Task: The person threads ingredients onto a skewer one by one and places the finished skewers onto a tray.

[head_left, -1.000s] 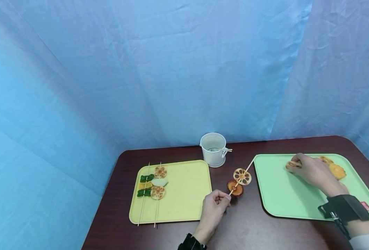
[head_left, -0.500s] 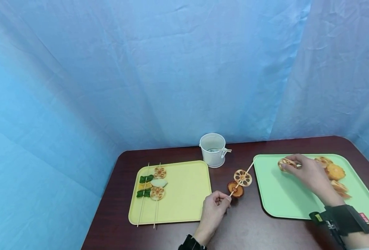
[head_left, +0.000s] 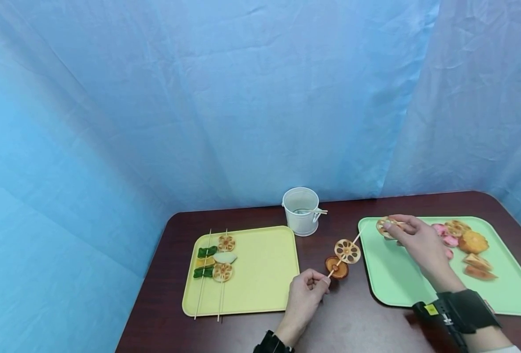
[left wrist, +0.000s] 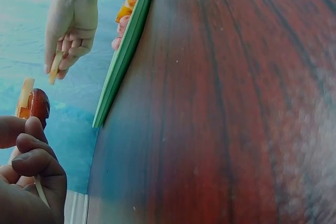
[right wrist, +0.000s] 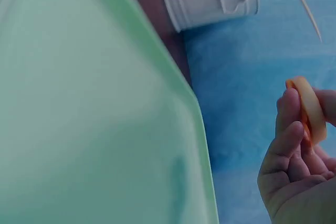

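My left hand [head_left: 303,298] pinches the lower end of a bamboo skewer [head_left: 356,238]. On that skewer sit a brown mushroom slice [head_left: 337,267] and, above it, a lotus root slice [head_left: 347,251]. The skewer's bare tip slants up to the right, towards the green tray's corner. My right hand [head_left: 424,245] holds a second lotus root slice [head_left: 385,228] by its edge, between thumb and fingers, above the green tray. In the right wrist view this held slice [right wrist: 313,109] is seen edge-on, apart from the skewer's pointed tip [right wrist: 310,14].
The green tray [head_left: 397,279] bears pink pieces [head_left: 450,241], a lotus root slice [head_left: 457,228], a yellow round piece [head_left: 473,242] and wedge-shaped pieces [head_left: 478,262]. A yellow tray [head_left: 260,269] holds two loaded skewers [head_left: 222,270]. A white bucket [head_left: 301,215] with sticks stands between the trays.
My right hand has lifted a lotus root slice and carried it left towards the skewer tip, uncovering pink pieces on the green tray. My left hand has shifted slightly right with the skewer.
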`<state>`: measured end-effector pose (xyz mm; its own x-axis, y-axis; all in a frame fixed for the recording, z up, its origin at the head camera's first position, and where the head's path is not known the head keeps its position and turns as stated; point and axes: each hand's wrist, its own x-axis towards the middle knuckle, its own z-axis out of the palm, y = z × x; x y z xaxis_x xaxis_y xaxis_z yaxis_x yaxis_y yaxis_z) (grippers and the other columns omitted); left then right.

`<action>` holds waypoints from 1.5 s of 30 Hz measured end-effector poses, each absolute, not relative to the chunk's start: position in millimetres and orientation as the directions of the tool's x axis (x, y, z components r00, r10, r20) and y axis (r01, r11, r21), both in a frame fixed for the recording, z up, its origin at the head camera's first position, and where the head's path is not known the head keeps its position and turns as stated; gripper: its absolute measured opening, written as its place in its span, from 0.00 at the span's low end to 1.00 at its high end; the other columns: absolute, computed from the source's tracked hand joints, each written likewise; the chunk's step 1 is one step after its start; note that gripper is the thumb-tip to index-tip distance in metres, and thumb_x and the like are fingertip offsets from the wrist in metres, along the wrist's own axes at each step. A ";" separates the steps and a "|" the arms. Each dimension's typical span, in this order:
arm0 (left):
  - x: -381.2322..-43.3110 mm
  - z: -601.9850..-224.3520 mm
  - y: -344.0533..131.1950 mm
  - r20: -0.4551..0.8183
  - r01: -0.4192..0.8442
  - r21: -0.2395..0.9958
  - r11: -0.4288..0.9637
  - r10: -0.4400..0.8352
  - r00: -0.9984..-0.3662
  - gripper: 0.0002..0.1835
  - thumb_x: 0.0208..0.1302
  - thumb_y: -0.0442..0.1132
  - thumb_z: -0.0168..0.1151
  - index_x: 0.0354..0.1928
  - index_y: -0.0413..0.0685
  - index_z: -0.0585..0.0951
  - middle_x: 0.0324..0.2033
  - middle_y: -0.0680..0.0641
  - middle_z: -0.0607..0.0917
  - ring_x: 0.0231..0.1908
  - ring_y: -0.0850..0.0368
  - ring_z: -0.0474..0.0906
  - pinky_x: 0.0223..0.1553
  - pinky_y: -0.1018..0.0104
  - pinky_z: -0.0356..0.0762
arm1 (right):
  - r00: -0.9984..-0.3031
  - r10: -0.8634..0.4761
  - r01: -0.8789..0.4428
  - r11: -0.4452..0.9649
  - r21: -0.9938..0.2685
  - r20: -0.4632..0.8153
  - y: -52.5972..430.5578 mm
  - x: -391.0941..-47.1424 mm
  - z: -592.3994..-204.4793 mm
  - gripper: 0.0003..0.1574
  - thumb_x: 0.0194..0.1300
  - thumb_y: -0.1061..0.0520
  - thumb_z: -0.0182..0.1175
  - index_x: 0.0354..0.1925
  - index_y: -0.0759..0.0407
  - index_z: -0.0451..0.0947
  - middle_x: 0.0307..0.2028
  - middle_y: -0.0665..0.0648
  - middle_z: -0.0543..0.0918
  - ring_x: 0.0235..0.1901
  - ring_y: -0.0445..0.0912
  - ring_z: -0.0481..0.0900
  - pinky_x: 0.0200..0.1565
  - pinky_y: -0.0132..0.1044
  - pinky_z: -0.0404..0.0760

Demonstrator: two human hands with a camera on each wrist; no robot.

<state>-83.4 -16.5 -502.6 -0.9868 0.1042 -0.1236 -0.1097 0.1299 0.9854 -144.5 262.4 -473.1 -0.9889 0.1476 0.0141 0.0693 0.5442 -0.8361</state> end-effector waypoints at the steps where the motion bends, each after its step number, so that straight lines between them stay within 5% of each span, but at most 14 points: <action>1: -83.5 -502.6 -16.3 -0.127 -0.113 0.985 0.130 0.105 -0.986 0.05 0.60 0.37 0.64 0.30 0.43 0.82 0.20 0.51 0.82 0.15 0.67 0.65 0.15 0.76 0.59 | -0.988 0.152 0.077 0.512 -0.856 0.002 260.3 -145.9 -473.5 0.39 0.64 0.34 0.55 0.63 0.59 0.70 0.39 0.48 0.87 0.35 0.42 0.83 0.35 0.39 0.80; 8: -83.6 -503.1 -15.3 -0.127 -0.112 0.985 0.127 0.110 -0.986 0.04 0.59 0.37 0.63 0.30 0.43 0.82 0.20 0.51 0.82 0.15 0.67 0.66 0.15 0.76 0.60 | -0.976 0.205 0.134 0.306 -0.943 -0.072 249.8 -153.4 -469.5 0.41 0.62 0.36 0.58 0.63 0.61 0.68 0.40 0.39 0.84 0.35 0.39 0.81 0.38 0.29 0.80; 18: -82.2 -503.9 -15.8 -0.115 -0.099 0.986 0.131 0.124 -0.986 0.05 0.59 0.37 0.64 0.28 0.44 0.82 0.20 0.47 0.83 0.16 0.68 0.67 0.16 0.78 0.62 | -0.986 0.162 0.040 -0.032 -0.999 -0.045 243.9 -158.3 -457.5 0.25 0.64 0.48 0.62 0.54 0.58 0.72 0.38 0.45 0.87 0.35 0.37 0.83 0.33 0.24 0.78; 45: -81.5 -504.3 -14.4 -0.135 -0.123 0.986 0.111 0.117 -0.984 0.05 0.59 0.37 0.64 0.29 0.42 0.82 0.19 0.51 0.82 0.16 0.65 0.69 0.16 0.78 0.63 | -0.976 0.214 0.034 0.332 -0.943 0.040 230.9 -159.1 -456.8 0.34 0.64 0.39 0.58 0.59 0.60 0.72 0.37 0.41 0.85 0.35 0.37 0.79 0.34 0.27 0.76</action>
<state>-81.5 -14.4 -504.3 -0.9839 0.1168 -0.1355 -0.1227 0.1108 0.9862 -159.1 230.9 -456.8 -0.9761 0.2135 0.0396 0.0344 0.3323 -0.9425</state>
